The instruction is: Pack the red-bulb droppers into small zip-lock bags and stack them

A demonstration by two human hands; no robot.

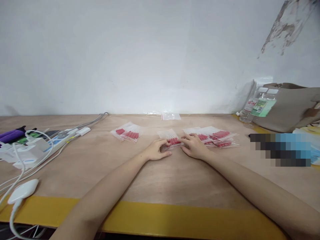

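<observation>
A small clear zip bag of red pieces (171, 139) lies flat in the middle of the wooden table (160, 176). My left hand (157, 150) presses on its left end and my right hand (193, 146) holds its right end, fingers pinching the bag's edge. Just right of my right hand sits a pile of filled zip bags (218, 137) with red pieces. Another filled bag pair (128, 132) lies to the left. An empty clear bag (171, 116) rests near the wall.
A power strip with chargers and white cables (37, 145) crowds the left side. Two plastic bottles (260, 105) and a beige bag (292, 106) stand at the right. A yellow strip (160, 218) marks the table's near edge.
</observation>
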